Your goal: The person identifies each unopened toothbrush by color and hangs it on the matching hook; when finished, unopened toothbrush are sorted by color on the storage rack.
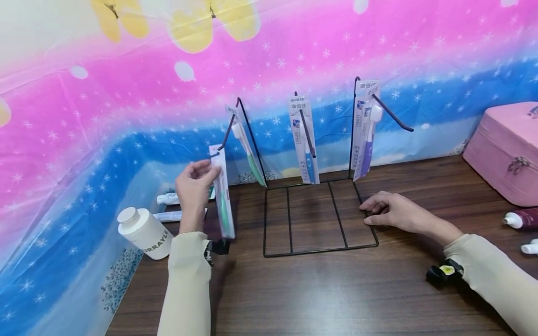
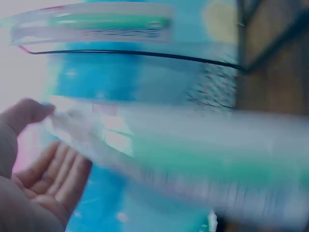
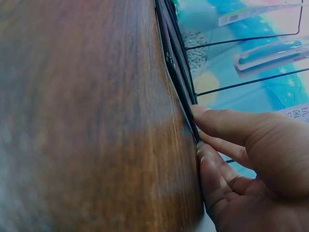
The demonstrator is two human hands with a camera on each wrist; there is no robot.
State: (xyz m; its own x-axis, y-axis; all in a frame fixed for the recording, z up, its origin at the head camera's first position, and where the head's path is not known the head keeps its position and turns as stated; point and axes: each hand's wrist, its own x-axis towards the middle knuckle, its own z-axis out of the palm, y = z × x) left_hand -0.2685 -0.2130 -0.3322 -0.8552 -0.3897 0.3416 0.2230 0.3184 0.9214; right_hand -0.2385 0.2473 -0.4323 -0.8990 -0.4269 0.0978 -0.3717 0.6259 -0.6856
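My left hand [image 1: 195, 186] pinches the upper end of a packaged green toothbrush [image 1: 223, 200] at the tip of the left hook of a black wire display rack [image 1: 321, 252]. In the left wrist view the toothbrush pack [image 2: 193, 159] is blurred, with the thumb on its near end. Behind it, another green toothbrush pack [image 1: 251, 161] hangs on the same hook. A blue toothbrush pack [image 1: 308, 161] hangs on the middle hook and a purple one [image 1: 366, 154] on the right hook. My right hand [image 1: 395, 212] holds the rack's right base wire between thumb and fingers.
A white bottle [image 1: 147, 233] and toothpaste tubes [image 1: 168, 216] lie or stand at the left. At the right are a pink zipped case [image 1: 502, 154] and a dark red tube [image 1: 521, 218]. A patterned cloth [image 1: 138, 154] hangs behind the wooden table [image 1: 319, 294].
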